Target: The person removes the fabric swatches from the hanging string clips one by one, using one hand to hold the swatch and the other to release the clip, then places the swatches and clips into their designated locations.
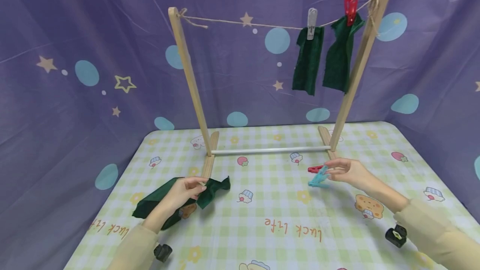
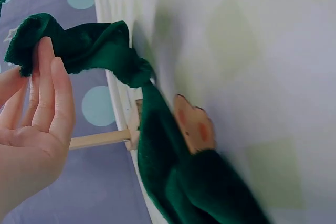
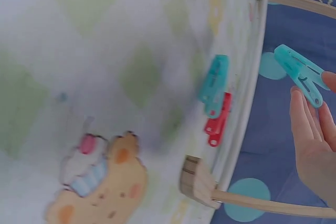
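My left hand (image 1: 180,195) pinches a dark green cloth (image 2: 100,45) by one end, lifted above the table at the left. More green cloth (image 1: 159,199) lies below and behind that hand; whether it is the same piece, I cannot tell. On the right, my right hand (image 1: 346,172) pinches a turquoise clothespin (image 3: 298,69) between thumb and fingers, a little above the table. Under it lie a second turquoise clothespin (image 3: 214,87) and a red clothespin (image 3: 219,121). Two green cloths hang from the line, under a grey clothespin (image 1: 311,24) and a red clothespin.
A wooden frame with a left post (image 1: 191,82) and a right post (image 1: 360,70) stands at the back. Twine (image 1: 240,22) is strung between the tops, and a white rod (image 1: 270,150) joins the feet. A checked cloth (image 1: 262,203) covers the table; a purple curtain (image 1: 232,74) hangs behind.
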Tool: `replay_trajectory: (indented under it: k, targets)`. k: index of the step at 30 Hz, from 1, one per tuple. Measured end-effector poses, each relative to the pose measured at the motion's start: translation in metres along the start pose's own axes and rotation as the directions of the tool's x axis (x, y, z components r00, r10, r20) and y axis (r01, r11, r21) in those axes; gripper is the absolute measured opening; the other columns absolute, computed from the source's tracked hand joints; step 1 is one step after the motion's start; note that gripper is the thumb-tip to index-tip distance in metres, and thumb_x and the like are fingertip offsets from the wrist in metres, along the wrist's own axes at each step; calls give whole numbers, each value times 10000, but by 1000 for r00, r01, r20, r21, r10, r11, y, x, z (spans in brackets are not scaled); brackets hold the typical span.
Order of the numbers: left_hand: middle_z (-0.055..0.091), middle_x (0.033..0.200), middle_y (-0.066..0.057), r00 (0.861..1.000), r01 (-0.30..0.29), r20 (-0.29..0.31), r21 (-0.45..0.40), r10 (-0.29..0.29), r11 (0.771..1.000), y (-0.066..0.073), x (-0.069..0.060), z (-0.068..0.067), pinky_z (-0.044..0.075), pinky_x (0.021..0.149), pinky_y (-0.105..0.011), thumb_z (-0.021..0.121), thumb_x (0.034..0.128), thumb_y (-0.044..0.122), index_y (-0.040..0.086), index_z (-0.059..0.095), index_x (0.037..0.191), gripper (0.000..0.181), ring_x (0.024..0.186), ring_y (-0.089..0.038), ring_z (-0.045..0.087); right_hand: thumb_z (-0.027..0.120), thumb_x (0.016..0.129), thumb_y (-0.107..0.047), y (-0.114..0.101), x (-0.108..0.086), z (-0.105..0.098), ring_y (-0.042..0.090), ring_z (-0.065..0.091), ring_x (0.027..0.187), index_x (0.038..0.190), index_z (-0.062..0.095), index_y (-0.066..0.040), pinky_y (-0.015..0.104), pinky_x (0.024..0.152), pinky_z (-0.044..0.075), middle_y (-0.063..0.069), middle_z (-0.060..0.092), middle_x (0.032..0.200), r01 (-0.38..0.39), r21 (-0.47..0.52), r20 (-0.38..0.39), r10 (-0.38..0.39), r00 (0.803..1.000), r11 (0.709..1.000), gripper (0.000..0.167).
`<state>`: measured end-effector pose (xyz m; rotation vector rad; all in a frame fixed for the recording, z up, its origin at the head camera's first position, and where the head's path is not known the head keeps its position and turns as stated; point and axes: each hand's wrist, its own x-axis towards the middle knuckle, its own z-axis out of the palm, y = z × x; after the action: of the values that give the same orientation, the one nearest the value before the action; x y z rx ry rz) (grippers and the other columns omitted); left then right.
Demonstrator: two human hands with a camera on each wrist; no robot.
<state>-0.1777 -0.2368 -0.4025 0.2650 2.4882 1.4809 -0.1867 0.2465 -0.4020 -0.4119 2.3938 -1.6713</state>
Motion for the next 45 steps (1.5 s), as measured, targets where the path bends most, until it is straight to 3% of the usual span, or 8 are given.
replay_trajectory:
  k: [3,9,16,23,32,36,45]
  targets:
    - [579,1097,-190,1000,23,17,-1,-23,1000,-3,-4,-1,513,666,-327,594,853,216,23,570,1160,363,814,-188,581,620,815,-89,6,-2,2,93,594,943,1181,451,135,221,766,491,282,504,1161,-18,11,23,17,1000,1000,461]
    - [625,969,-139,996,90,22,-20,-89,996,-9,-12,-5,508,636,-375,599,849,202,-10,546,1172,390,692,-178,575,596,821,-43,19,-4,6,74,605,909,1152,426,188,214,762,493,294,493,1132,28,40,61,-30,998,999,438]
    - [605,775,-41,988,141,71,-59,-137,988,-20,-22,-6,481,539,-323,600,848,190,-71,500,1188,440,566,-152,514,582,828,-37,32,-7,11,52,597,909,1152,428,185,201,753,491,363,438,1171,-7,50,73,3,997,999,422]
    - [649,852,-71,984,158,84,-38,-154,987,-28,-26,-7,523,568,-326,615,836,175,-109,502,1157,443,579,-132,545,613,805,-38,36,-9,14,257,588,975,1151,444,173,239,753,504,358,445,1156,-31,38,78,28,997,999,439]
    - [657,881,-101,973,202,117,-33,-197,979,-36,-31,-9,527,528,-325,620,826,117,-138,487,1157,438,543,-122,575,626,798,-38,42,-8,17,87,610,903,1144,438,185,242,747,506,352,458,1152,-39,76,88,32,996,996,453]
    - [656,883,-114,973,204,119,-24,-200,979,-40,-33,-10,525,513,-334,622,822,105,-151,481,1154,442,525,-119,574,620,799,-27,44,-9,16,90,612,899,1139,427,198,256,744,511,357,463,1138,-31,88,101,22,995,996,451]
    - [652,759,-66,967,210,152,-33,-203,977,-50,-35,-10,514,487,-277,615,810,66,-180,499,1095,394,505,-89,545,630,783,-7,52,-10,15,198,628,886,1080,492,164,245,710,518,312,551,1046,9,-53,105,-4,994,999,370]
